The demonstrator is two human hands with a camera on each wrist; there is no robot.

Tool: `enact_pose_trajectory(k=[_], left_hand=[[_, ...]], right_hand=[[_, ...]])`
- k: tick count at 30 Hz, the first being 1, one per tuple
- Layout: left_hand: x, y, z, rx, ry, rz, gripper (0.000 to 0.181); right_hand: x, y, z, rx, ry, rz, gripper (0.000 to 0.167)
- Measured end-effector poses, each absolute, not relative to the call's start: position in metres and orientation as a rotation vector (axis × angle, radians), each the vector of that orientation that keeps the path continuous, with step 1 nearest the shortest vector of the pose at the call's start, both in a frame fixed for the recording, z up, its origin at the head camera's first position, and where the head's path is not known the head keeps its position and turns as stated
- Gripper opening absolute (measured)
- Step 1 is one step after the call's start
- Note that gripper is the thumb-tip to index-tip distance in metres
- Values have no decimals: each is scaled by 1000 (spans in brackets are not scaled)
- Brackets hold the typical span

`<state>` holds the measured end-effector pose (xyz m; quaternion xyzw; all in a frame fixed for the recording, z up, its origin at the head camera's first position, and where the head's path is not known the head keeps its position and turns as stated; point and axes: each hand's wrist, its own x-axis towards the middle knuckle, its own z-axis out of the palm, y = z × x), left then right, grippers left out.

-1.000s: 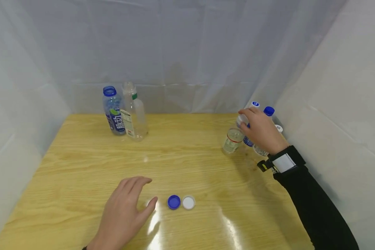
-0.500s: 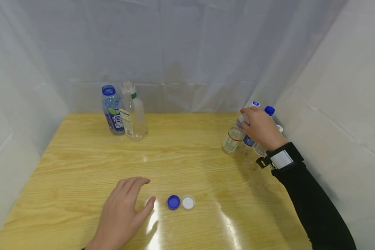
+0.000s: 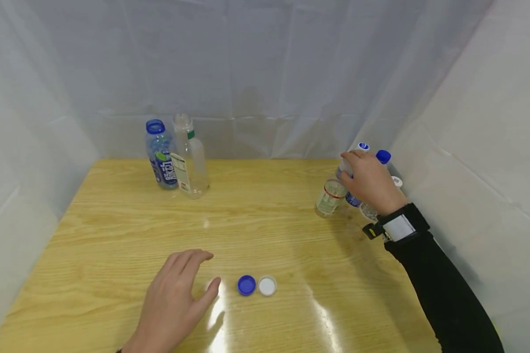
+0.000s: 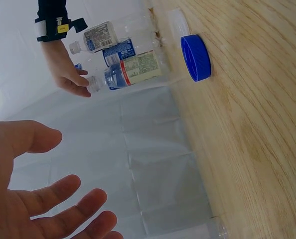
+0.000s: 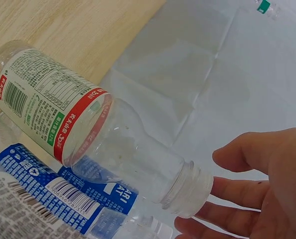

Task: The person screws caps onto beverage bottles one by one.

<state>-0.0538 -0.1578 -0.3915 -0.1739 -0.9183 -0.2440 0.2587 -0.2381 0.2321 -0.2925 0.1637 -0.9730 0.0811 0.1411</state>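
In the head view my right hand (image 3: 371, 182) reaches to the top of a clear bottle (image 3: 331, 196) with a red-banded pale label, standing upright at the back right. The right wrist view has its fingers (image 5: 240, 191) by the whitish cap (image 5: 192, 191), with the thumb held apart from it. Whether the fingertips touch the cap cannot be told. My left hand (image 3: 172, 299) hovers over the front of the table, fingers spread and holding nothing. Closest to it lie a blue cap (image 3: 246, 285) and a white cap (image 3: 267, 286), side by side.
Crowded behind the right hand are other bottles, one with a blue cap (image 3: 383, 157) and one with a white cap (image 3: 397, 181). A blue-tinted capless bottle (image 3: 161, 162) and a clear bottle (image 3: 196, 166) stand at the back left. Pale sheeting (image 3: 265, 73) encloses the wooden table (image 3: 247, 225).
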Motion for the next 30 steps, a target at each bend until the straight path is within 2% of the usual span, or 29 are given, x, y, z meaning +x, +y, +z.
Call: enact_pose_trajectory(k=[10, 30], left_hand=[[-51, -160, -392, -452, -2499, -647, 38], [-52, -157, -394, -447, -2524, -635, 38]], right_hand=[[-223, 211, -296, 575, -2656, 242, 38], [-172, 167, -304, 890, -2535, 410, 37]])
